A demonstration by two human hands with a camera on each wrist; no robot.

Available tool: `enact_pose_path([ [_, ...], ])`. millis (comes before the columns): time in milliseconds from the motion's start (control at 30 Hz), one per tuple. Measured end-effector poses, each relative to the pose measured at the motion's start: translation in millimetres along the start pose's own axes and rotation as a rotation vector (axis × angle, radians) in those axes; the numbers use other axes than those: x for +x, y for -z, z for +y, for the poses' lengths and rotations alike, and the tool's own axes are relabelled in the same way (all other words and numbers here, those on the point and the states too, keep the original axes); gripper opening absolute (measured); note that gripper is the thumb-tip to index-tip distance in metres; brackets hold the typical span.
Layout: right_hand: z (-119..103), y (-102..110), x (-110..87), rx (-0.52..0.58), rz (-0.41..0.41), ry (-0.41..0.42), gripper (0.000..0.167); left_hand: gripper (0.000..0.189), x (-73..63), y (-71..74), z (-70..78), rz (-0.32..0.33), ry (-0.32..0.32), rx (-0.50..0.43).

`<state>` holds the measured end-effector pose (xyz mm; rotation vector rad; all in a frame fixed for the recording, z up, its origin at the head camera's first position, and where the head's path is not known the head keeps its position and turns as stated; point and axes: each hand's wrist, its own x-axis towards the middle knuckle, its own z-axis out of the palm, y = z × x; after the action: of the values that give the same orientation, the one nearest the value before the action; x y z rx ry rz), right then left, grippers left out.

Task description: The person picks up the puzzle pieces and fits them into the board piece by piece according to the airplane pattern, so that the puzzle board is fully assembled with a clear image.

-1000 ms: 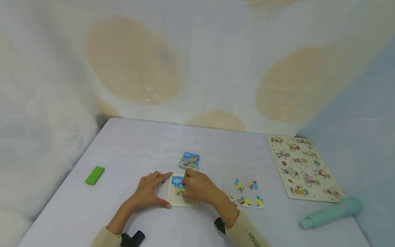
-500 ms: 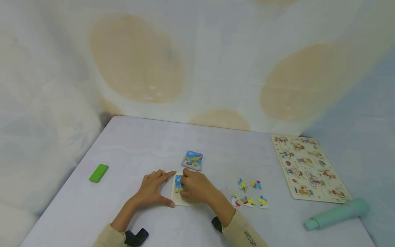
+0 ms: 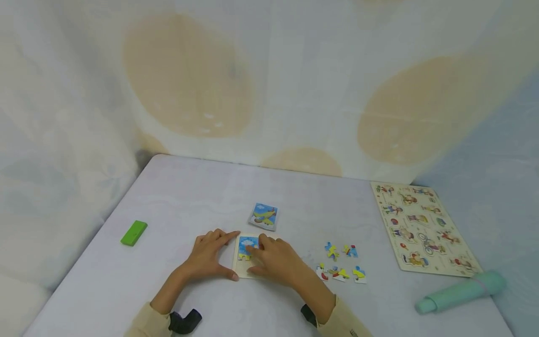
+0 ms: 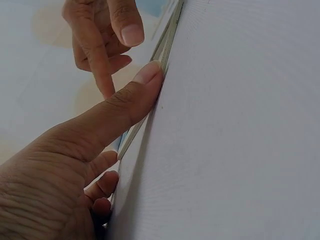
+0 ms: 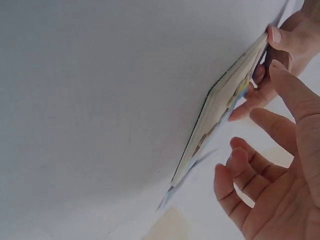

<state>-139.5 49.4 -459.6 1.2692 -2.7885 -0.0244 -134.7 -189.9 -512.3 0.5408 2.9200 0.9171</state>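
Note:
A small wooden puzzle board (image 3: 242,270) lies flat near the table's front. Fitted jigsaw pieces (image 3: 248,242) with blue sky, a cloud and some yellow fill its upper left part. My left hand (image 3: 207,258) holds the board's left side, thumb at the near corner and index finger at the far one. In the left wrist view, the thumb (image 4: 120,102) presses on the board's edge. Over the board's right part is my right hand (image 3: 279,262), its index fingertip on or just above the fitted pieces. Nothing shows between its fingers (image 5: 277,130), which are loosely spread.
Several loose jigsaw pieces (image 3: 338,274) lie to the right. Behind the board sits a small airplane picture (image 3: 264,216). A green block (image 3: 134,233) is at left. Far right are a large wooden picture board (image 3: 425,229) and a rolled mint-green mat (image 3: 461,292).
My right hand has loosened from curled fingers and shifted slightly right, uncovering more of the fitted pieces. The left hand stays at the board's edge. The head view has shifted slightly.

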Motion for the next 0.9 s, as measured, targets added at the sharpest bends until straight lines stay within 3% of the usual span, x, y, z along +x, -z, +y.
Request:
enact_pose_path([
  [267, -3.7, -7.6, -5.2, -0.042, -0.051, -0.012, 0.052, 0.108, 1.6, 1.2, 2.6, -0.001, -0.005, 0.023],
  [500, -4.6, -9.3, -6.4, -0.013, -0.062, -0.017, 0.051, 0.108, 0.2, 1.9, 1.1, -0.012, -0.001, 0.032],
  [767, -6.4, -6.2, -8.2, 0.024, -0.131, -0.070, 0.068, 0.107, 0.9, 3.2, 2.1, -0.016, 0.011, 0.020],
  [900, -4.0, 1.2, -12.2, 0.011, -0.107, -0.077, 0.075, 0.107, 1.2, 2.4, 2.7, -0.018, 0.017, 0.022],
])
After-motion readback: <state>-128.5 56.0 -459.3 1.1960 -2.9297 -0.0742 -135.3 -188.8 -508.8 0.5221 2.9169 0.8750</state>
